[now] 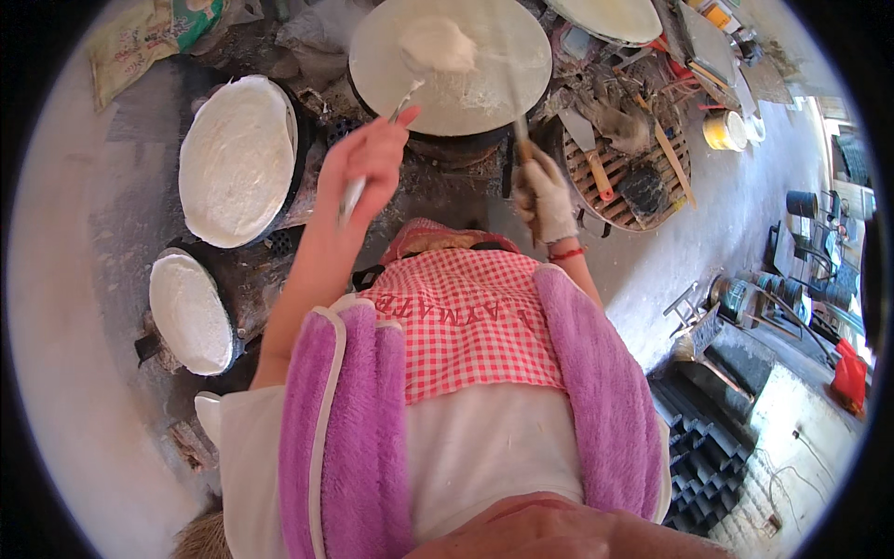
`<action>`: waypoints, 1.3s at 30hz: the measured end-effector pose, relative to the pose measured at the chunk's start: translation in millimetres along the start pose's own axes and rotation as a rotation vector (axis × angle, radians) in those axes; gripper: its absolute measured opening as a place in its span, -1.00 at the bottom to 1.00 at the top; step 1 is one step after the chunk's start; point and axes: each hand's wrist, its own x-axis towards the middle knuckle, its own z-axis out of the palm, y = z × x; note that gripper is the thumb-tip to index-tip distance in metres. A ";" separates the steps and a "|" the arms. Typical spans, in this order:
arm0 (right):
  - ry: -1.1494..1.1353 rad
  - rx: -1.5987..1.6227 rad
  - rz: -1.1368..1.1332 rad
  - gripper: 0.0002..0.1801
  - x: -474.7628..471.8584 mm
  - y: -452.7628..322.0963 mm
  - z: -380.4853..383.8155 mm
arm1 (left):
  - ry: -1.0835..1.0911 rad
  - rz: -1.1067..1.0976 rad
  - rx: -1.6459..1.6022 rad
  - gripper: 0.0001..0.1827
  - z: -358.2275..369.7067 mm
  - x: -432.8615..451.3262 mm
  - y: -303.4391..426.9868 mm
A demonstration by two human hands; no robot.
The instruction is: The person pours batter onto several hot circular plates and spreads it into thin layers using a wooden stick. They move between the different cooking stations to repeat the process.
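Note:
A round griddle (454, 105) stands before me, with a mound of pale dough or batter (438, 43) on its far part and a thin whitish film over its surface. My left hand (367, 164), bare, is closed around a metal utensil (354, 192), perhaps a spoon, whose whitish tip is near the griddle's near left edge. My right hand (545, 192), in a pale glove, grips the wooden handle (525, 150) of a long tool; its blade is blurred and reaches over the right side of the griddle.
Two round pans with white sheets (237, 161) (190, 314) stand at the left. At the right, a slatted round stand (614, 216) holds a scraper (590, 154), a dark glove (618, 122) and a wooden stick (674, 164). Another round pale surface (614, 17) lies at the upper right.

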 end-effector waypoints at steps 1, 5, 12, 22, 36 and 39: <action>0.092 0.002 -0.038 -0.51 5.6 -2.5 -11.6 | -0.075 0.042 0.171 -0.57 -15.5 -11.0 -3.7; 0.009 -0.498 -0.158 -0.57 56.9 16.7 -31.5 | -0.073 0.303 0.849 -0.54 -24.9 -12.2 -5.1; -0.322 -0.697 -0.268 -0.54 45.5 -18.2 -8.2 | -0.115 0.469 0.784 -0.49 28.5 -73.6 -30.9; -0.547 -0.698 -0.083 -0.47 41.8 69.5 16.2 | -0.138 0.808 0.279 -0.53 -34.2 -217.2 -62.1; -0.917 -0.783 0.088 -0.86 -65.5 230.5 290.7 | -0.111 1.300 0.018 -0.56 -197.4 -477.4 -133.4; -1.001 -0.755 0.113 -0.83 -78.2 261.1 356.5 | -0.155 1.375 -0.100 -0.58 -215.5 -518.7 -132.1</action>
